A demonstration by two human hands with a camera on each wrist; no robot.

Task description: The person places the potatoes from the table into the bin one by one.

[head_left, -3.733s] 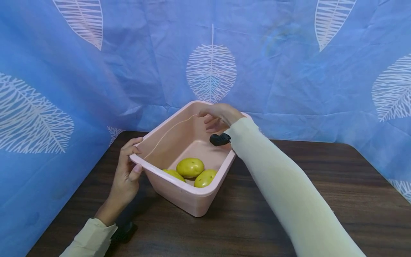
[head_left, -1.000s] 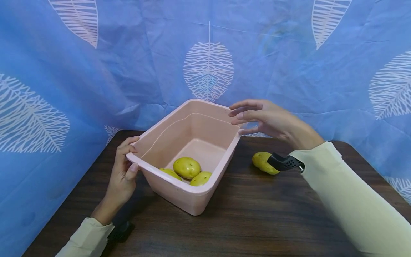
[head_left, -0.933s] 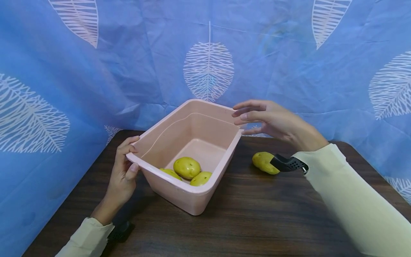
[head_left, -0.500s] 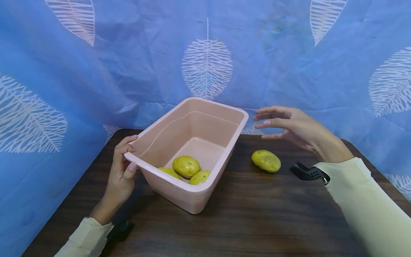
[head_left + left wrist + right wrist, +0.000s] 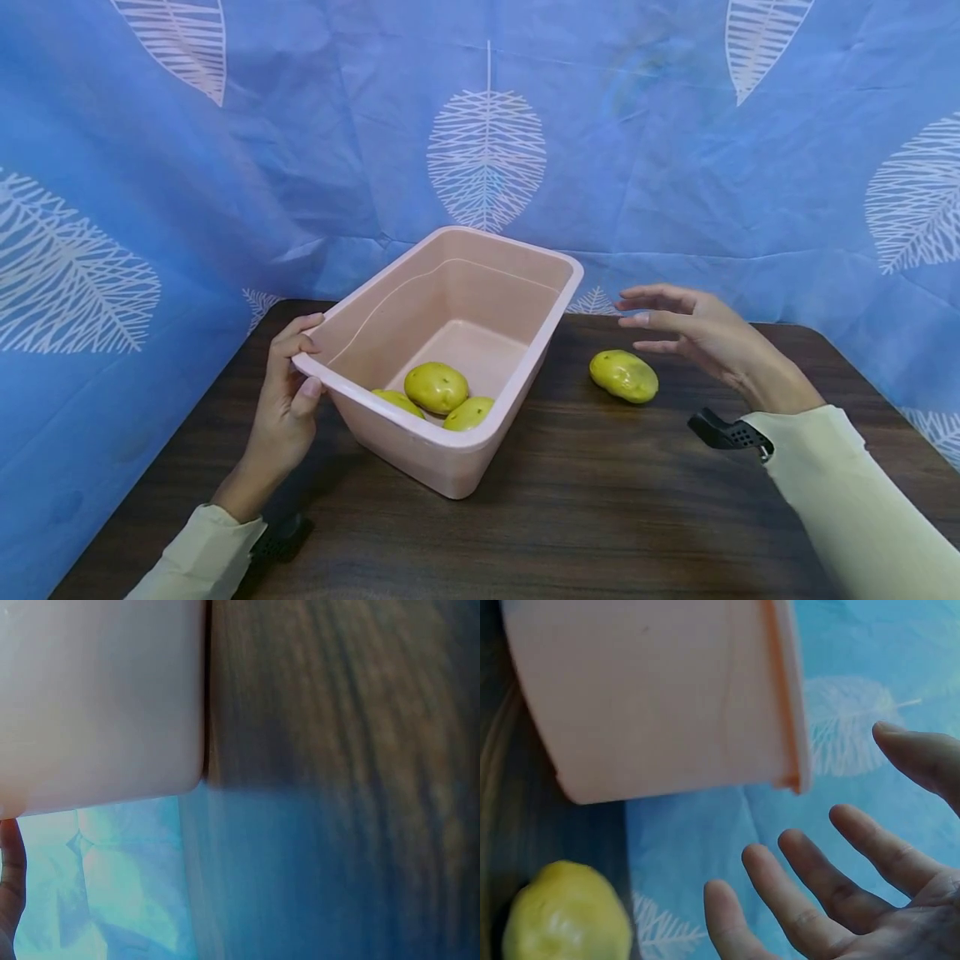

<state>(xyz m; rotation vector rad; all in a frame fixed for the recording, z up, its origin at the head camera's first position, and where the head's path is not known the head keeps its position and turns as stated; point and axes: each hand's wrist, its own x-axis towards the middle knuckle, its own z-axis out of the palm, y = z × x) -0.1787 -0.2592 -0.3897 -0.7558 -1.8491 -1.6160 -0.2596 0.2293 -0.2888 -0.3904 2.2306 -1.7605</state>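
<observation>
A pink plastic tub (image 5: 427, 450) stands on the dark wooden table, holding three yellow-green potatoes, one of them a potato (image 5: 437, 387) in the middle of the group. At its near left corner my left hand (image 5: 287, 408) grips the rim, thumb outside and fingers over the edge. Another potato (image 5: 623, 376) lies on the table to the right of the tub. Above and right of that potato hovers my right hand (image 5: 701, 329), fingers spread and holding nothing. The right wrist view shows the same loose potato (image 5: 567, 915) below the fingers.
The table (image 5: 600, 492) has dark wood grain. Behind and to the left hangs a blue cloth (image 5: 337, 150) with white leaf prints. A black strap (image 5: 727, 432) sits at the right wrist.
My right hand has come out of the tub and moved right, past the rim, now farther from it and slightly lower. The left hand keeps its grip; the tub stays in place.
</observation>
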